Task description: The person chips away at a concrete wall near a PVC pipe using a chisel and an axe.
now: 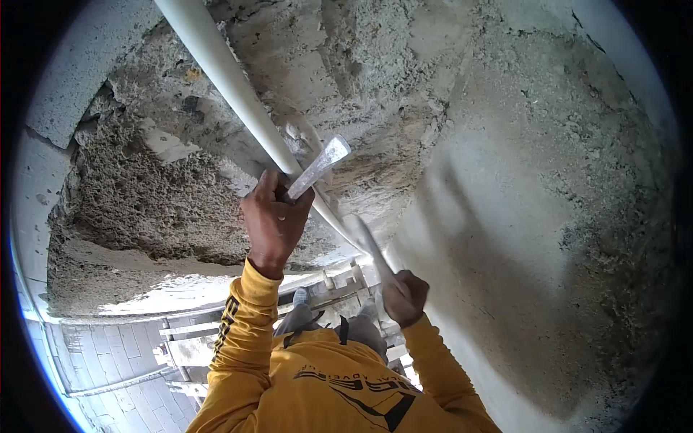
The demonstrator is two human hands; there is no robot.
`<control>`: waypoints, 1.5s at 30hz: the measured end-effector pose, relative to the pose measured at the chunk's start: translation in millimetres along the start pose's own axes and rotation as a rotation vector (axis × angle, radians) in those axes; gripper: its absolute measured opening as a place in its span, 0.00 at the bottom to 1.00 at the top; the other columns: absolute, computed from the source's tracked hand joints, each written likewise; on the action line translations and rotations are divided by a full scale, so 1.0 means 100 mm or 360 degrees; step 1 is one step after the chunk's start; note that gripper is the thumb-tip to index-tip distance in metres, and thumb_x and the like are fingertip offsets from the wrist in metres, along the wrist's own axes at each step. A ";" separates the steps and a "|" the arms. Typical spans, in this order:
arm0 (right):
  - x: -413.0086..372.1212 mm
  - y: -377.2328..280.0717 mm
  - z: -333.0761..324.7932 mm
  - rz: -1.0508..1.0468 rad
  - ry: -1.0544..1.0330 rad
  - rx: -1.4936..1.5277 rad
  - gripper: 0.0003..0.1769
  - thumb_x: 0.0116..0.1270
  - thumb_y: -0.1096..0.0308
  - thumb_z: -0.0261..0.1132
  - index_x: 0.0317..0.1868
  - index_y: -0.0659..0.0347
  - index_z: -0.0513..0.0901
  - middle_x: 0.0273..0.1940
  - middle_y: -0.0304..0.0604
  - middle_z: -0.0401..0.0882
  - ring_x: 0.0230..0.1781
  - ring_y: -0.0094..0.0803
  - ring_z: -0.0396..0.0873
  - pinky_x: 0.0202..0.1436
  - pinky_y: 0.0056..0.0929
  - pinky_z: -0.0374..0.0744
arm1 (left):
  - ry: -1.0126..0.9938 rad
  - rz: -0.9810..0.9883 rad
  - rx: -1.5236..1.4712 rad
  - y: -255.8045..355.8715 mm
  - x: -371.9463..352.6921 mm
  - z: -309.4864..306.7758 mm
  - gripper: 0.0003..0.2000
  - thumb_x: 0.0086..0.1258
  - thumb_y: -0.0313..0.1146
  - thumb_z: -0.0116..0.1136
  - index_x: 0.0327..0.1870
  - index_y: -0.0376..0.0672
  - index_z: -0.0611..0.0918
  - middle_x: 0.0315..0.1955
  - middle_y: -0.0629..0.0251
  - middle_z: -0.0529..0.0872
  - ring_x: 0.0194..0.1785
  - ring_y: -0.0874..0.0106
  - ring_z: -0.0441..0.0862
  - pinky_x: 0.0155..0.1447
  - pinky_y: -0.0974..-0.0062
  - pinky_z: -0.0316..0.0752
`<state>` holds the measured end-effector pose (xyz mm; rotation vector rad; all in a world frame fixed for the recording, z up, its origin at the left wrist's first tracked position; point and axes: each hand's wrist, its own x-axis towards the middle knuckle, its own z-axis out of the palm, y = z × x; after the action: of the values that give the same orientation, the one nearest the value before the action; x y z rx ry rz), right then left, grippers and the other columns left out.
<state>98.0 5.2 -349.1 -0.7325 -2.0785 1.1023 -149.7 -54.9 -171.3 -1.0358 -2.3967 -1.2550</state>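
Observation:
My left hand (pixel 278 216) is closed around a flat-ended metal chisel (pixel 319 167), whose wide end points up and to the right. That hand lies against a long white pipe (pixel 238 90), which runs diagonally from the top left down past it. Lower and to the right, my right hand (pixel 406 297) grips the handle of a hammer (pixel 372 244). The hammer's head is blurred and sits near the lower part of the pipe, apart from the chisel. Rough, chipped plaster (pixel 159 187) lies behind my left hand.
A smoother plastered wall (pixel 491 267) stands on the right, with a shadow across it. Below are wooden scaffold pieces (pixel 339 292) around my legs and feet. Paving (pixel 115 361) shows at the lower left. A pale block edge (pixel 43 209) borders the left side.

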 end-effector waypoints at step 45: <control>-0.24 0.70 0.65 0.0362 -0.0194 -0.0627 0.13 0.61 0.61 0.69 0.28 0.62 0.81 0.23 0.56 0.81 0.27 0.59 0.83 0.33 0.50 0.82 | -0.0090 0.0138 -0.0037 -0.17 -0.02 -0.02 0.13 0.58 0.29 0.71 0.38 0.41 0.77 0.26 0.51 0.85 0.32 0.47 0.85 0.33 0.55 0.77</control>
<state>74.9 -9.5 -443.6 -1.1393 -2.3959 0.8773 -160.1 -63.9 -181.0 -1.1837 -2.3557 -1.2426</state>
